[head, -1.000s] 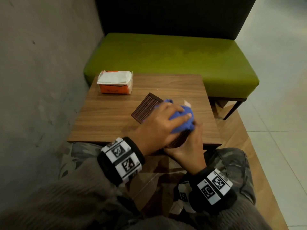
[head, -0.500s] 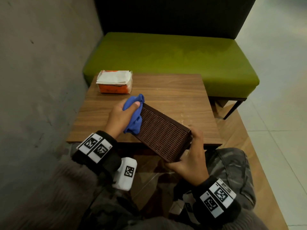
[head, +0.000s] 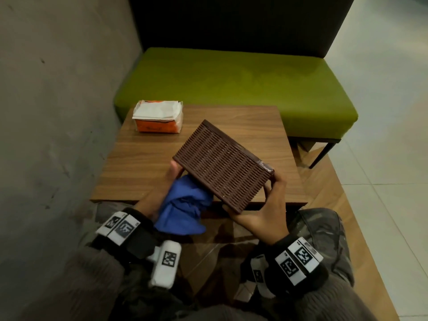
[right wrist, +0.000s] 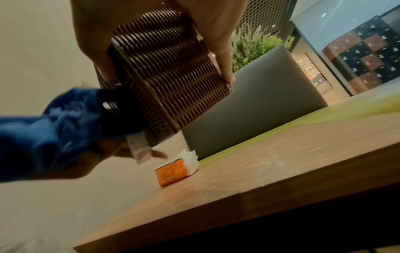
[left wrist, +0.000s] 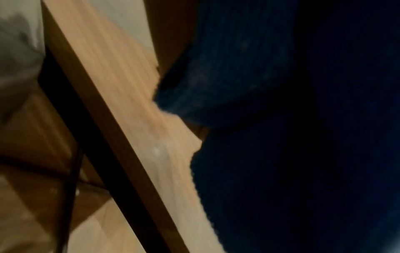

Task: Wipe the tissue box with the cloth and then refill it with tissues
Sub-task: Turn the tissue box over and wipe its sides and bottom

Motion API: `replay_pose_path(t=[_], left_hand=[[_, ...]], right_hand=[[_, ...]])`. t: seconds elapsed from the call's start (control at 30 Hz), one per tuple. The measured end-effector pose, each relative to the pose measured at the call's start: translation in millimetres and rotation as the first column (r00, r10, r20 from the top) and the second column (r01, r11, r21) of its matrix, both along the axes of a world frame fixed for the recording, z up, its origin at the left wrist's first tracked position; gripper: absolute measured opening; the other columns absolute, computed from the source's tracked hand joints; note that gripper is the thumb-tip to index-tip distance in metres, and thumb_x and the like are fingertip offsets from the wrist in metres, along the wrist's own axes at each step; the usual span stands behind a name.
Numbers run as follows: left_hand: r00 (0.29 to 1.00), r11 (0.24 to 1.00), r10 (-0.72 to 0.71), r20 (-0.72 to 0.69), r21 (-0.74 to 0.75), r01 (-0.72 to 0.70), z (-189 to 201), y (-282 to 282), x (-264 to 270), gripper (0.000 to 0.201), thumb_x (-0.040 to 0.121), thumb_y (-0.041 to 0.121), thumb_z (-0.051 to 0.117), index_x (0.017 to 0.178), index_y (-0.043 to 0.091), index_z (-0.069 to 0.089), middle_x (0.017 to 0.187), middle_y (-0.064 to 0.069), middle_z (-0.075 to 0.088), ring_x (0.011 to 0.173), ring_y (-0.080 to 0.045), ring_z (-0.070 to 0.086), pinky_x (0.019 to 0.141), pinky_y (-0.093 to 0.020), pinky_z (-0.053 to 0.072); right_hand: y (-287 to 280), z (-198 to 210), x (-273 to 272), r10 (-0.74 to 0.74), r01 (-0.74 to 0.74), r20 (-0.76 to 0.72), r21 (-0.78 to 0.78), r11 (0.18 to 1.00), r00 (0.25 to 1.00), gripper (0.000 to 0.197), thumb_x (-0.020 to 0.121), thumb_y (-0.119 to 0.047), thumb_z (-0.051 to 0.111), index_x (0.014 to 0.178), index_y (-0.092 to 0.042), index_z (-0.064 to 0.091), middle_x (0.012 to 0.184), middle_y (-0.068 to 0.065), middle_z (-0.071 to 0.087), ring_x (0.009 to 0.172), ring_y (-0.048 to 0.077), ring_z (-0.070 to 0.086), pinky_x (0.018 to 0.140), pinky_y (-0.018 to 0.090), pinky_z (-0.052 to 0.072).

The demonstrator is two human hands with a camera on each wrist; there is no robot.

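The brown woven tissue box (head: 222, 163) (right wrist: 164, 71) is lifted off the table and tilted, its ribbed flat face turned up toward me. My right hand (head: 266, 205) grips its near right end, thumb on one side and fingers on the other. My left hand (head: 166, 184) holds the bunched blue cloth (head: 185, 205) (left wrist: 281, 119) (right wrist: 54, 123) against the box's near left side, underneath it. An orange pack of white tissues (head: 158, 119) (right wrist: 177, 168) lies at the table's far left corner.
The small wooden table (head: 243, 121) stands in front of me, its near edge over my knees. A green bench seat (head: 231, 82) runs behind it with a dark backrest. A grey wall closes off the left; tiled floor lies to the right.
The box has been raised and turned so its broad ribbed face points up. My left hand has brought the cloth from the box's far left end down to its near left underside.
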State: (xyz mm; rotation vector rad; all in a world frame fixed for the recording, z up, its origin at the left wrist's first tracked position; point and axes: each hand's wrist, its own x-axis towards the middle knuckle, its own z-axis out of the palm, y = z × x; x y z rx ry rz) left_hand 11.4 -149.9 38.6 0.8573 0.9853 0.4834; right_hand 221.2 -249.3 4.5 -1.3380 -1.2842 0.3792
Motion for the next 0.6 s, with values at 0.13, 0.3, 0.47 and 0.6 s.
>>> replay_pose_path(t=[0.13, 0.3, 0.47, 0.6], left_hand=[[0.971, 0.998, 0.025, 0.238, -0.062, -0.011, 1.7, -4.7, 25.7, 0.1, 0.043, 0.064, 0.082, 0.125, 0.012, 0.057, 0.126, -0.016, 0.06, 0.108, -0.025, 0.063, 0.085, -0.034, 0.055], [0.944, 0.947, 0.25, 0.217, 0.147, -0.284, -8.0, -0.8, 34.2, 0.111, 0.049, 0.045, 0.087, 0.14, 0.019, 0.029, 0.133, -0.017, 0.051, 0.115, -0.031, 0.057, 0.094, -0.047, 0.049], [0.945, 0.584, 0.327, -0.016, 0.789, -0.189, -9.9, -1.8, 35.0, 0.112, 0.054, 0.039, 0.082, 0.141, 0.027, 0.012, 0.143, -0.004, 0.033, 0.132, -0.01, 0.037, 0.109, -0.029, 0.035], [0.973, 0.573, 0.231, -0.007, 0.809, -0.131, -28.5, -5.2, 36.1, 0.125, 0.049, 0.04, 0.092, 0.143, 0.036, 0.01, 0.151, -0.007, 0.024, 0.135, -0.025, 0.037, 0.106, -0.053, 0.037]], right_hand=[[2.9, -1.6, -4.3, 0.001, -0.001, 0.006, -0.039, 0.999, 1.0, 0.105, 0.055, -0.041, 0.091, 0.136, -0.021, 0.027, 0.132, -0.002, 0.043, 0.127, 0.009, 0.046, 0.106, 0.026, 0.038], [10.2, 0.1, -0.5, 0.025, -0.019, 0.02, -0.245, 0.969, 0.999, 0.118, 0.053, -0.048, 0.091, 0.141, -0.024, 0.017, 0.133, -0.022, 0.034, 0.125, -0.01, 0.038, 0.105, 0.008, 0.03], [11.5, 8.2, -9.1, 0.092, -0.077, 0.035, -0.301, 0.95, 0.995, 0.139, 0.058, -0.061, 0.081, 0.152, -0.018, -0.011, 0.152, -0.007, 0.009, 0.145, 0.004, 0.01, 0.113, 0.007, 0.012], [21.2, 28.9, -22.7, 0.101, -0.109, -0.044, -0.284, 0.953, 0.994, 0.136, 0.056, -0.058, 0.083, 0.152, -0.028, -0.008, 0.148, -0.014, 0.014, 0.143, 0.007, 0.019, 0.116, 0.02, 0.02]])
